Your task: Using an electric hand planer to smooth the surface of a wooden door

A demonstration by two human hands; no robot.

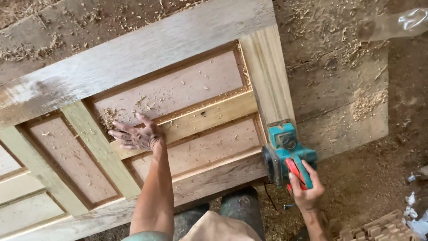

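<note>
My left hand [137, 136] lies spread flat, gripping nothing, on the panelled bare-wood door [147, 62] to steady it, while my right hand [307, 187] closes its grip around the teal electric planer's [285, 149] red handle at the door's right stile.

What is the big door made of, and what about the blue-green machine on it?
The door looks like bare, unpainted wood: grain shows, and shavings lie on its panels. The machine, gripped by the right hand, seems to have a hard teal plastic shell with a red handle; its underside is hidden.
</note>
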